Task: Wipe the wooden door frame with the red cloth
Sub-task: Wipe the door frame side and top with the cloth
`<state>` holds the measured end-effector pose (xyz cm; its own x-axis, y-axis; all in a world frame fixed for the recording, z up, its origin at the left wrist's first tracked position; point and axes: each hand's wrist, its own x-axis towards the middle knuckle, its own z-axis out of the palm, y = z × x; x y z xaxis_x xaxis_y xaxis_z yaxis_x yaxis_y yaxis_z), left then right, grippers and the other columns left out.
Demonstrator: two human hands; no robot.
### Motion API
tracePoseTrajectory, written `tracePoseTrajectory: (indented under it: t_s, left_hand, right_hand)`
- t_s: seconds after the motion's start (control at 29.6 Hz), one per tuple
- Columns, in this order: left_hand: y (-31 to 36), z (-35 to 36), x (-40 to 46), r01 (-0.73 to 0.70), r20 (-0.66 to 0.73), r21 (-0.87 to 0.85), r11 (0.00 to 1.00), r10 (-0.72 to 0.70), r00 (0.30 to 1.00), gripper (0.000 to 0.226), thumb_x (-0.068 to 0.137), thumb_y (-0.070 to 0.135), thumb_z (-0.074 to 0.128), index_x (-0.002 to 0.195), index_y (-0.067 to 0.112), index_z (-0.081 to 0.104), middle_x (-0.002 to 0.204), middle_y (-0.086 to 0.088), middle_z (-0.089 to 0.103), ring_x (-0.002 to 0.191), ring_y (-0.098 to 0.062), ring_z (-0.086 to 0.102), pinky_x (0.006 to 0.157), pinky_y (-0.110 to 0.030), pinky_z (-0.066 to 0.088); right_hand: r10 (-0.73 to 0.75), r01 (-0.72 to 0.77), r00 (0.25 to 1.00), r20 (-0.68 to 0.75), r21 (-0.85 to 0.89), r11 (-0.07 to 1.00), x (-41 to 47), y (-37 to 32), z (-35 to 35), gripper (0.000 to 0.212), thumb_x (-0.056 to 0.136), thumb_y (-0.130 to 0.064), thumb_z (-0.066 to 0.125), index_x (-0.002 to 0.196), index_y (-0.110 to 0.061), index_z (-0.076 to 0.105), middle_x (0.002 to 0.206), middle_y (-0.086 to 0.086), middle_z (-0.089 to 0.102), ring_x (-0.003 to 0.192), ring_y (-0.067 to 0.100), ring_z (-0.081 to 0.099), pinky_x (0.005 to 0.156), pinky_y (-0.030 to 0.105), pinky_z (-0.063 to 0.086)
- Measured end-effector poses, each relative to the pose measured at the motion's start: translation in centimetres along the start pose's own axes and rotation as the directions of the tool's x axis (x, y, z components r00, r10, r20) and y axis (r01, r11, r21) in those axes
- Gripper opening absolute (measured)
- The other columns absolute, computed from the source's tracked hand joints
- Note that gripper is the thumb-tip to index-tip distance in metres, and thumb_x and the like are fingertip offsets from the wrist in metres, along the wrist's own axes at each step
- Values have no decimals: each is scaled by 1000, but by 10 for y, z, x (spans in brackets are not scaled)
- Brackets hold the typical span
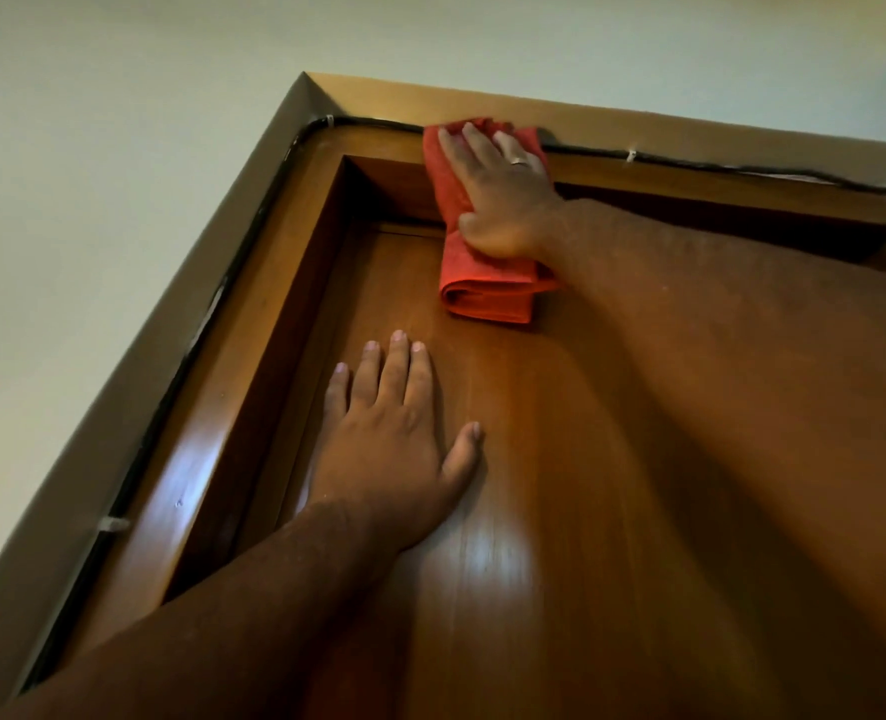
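Observation:
I look up at the top left corner of a glossy wooden door frame [253,324]. My right hand [503,194] presses a folded red cloth [482,288] flat against the frame's top rail, fingers spread over it, a ring on one finger. The cloth's lower folded end hangs down over the door panel [612,459]. My left hand [394,433] rests flat on the door panel below, fingers apart, holding nothing.
A black cable [212,314] clipped with white fasteners runs along the frame's outer edge, up the left side and across the top. Pale wall [92,174] surrounds the frame. A dark recess lies under the top rail at the right.

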<state>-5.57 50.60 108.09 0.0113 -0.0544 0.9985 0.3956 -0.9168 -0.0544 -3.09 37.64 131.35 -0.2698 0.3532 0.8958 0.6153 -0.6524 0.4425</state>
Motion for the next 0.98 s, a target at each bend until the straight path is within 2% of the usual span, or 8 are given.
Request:
tracePoseTrajectory:
  t_s: [0.1, 0.24, 0.34, 0.41, 0.47, 0.71, 0.84, 0.98]
  left_hand:
    - [-3, 0, -1, 5, -4, 12, 1000, -5, 1000, 89, 88, 72, 13, 157, 17, 1, 167, -7, 0, 152, -24, -4, 119, -43, -8]
    - [-3, 2, -2, 0, -1, 17, 1000, 0, 1000, 89, 88, 73, 11, 157, 17, 1, 167, -6, -1, 152, -23, -5, 119, -42, -7]
    - [-1, 2, 1, 11, 2, 40, 999, -11, 1000, 89, 88, 72, 12, 157, 17, 3, 167, -7, 1, 152, -24, -3, 119, -43, -6]
    - [0, 1, 2, 20, 23, 46, 999, -21, 1000, 89, 88, 72, 12, 157, 16, 2, 167, -8, 1, 153, -24, -4, 120, -44, -4]
    - [2, -1, 2, 28, 53, 61, 998, -31, 998, 89, 89, 72, 14, 157, 16, 1, 167, -8, -1, 153, -25, -4, 121, -45, -3]
    - [53, -24, -14, 116, 179, 10, 993, -116, 977, 99, 83, 78, 7, 157, 13, 4, 167, -12, 3, 152, -33, 1, 121, -55, 5]
    - [168, -6, -59, -95, 218, -158, 983, 129, 967, 94, 82, 69, 21, 156, 13, 20, 164, -12, 17, 152, -33, 12, 120, -57, 13]
    - [256, 18, -123, -210, 261, -200, 957, 259, 930, 85, 79, 60, 44, 143, 4, 47, 152, -18, 44, 141, -35, 40, 109, -61, 28]
  right_hand:
    - [43, -47, 995, -90, -43, 998, -29, 44, 2, 89, 85, -40, 55, 155, -27, 1, 164, 13, 9, 147, 40, 9, 116, 56, 12]
    - [235, -258, 957, -167, -132, 957, -92, 143, -7, 88, 79, -43, 62, 150, -19, 16, 153, 21, 30, 137, 44, 31, 108, 58, 30]
    - [483, -494, 869, -106, -232, 838, -136, 222, -40, 71, 64, -37, 79, 118, -9, 41, 105, 24, 55, 94, 43, 58, 83, 56, 53]
    - [629, -607, 777, -24, -291, 739, -161, 260, -55, 74, 60, -33, 86, 110, -4, 40, 93, 24, 53, 85, 43, 59, 79, 55, 54]
    - [667, -630, 745, 19, -310, 712, -177, 279, -55, 84, 63, -31, 87, 121, 4, 37, 108, 31, 50, 97, 47, 54, 84, 53, 51]
    - [515, -488, 849, 116, -200, 850, -204, 283, -51, 92, 79, -23, 73, 146, 0, 15, 150, 34, 20, 135, 51, 24, 110, 52, 24]
    - [481, -465, 869, 114, -144, 874, -247, 265, -49, 92, 84, -20, 63, 153, -2, 5, 158, 32, 3, 145, 48, 5, 119, 51, 9]
    - [447, -435, 891, 85, -126, 891, -336, 223, -39, 93, 82, -19, 61, 154, -6, 4, 161, 28, 4, 145, 49, 6, 115, 59, 15]
